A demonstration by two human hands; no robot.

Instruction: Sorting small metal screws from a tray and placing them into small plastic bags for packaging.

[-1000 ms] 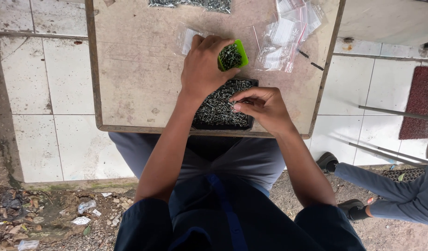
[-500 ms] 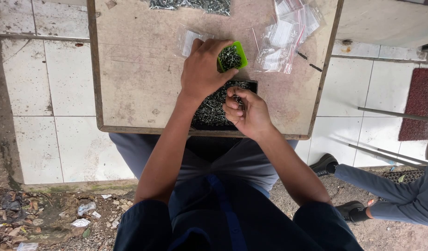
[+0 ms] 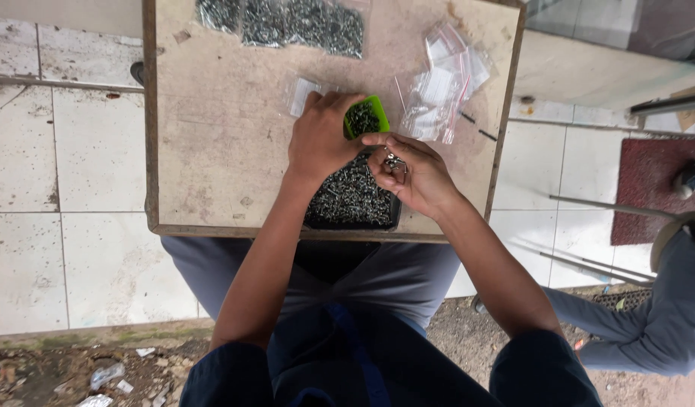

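Note:
My left hand [image 3: 322, 137] grips a small green cup [image 3: 366, 117] filled with small dark screws, held over the wooden board [image 3: 227, 158]. My right hand [image 3: 408, 169] is cupped just beside the cup, pinching a few screws [image 3: 393, 160] at its fingertips. Below both hands lies a black tray [image 3: 352, 202] heaped with more of the same screws, close to the board's near edge.
A pile of small clear zip bags [image 3: 441, 87] lies on the board to the right. Filled bags of screws [image 3: 287, 21] line the far edge. Another person's legs [image 3: 641, 332] and a red mat [image 3: 653, 185] are at the right, on a tiled floor.
My right hand rose from the tray with screws and moved up to the green cup. My left hand kept its hold on the cup.

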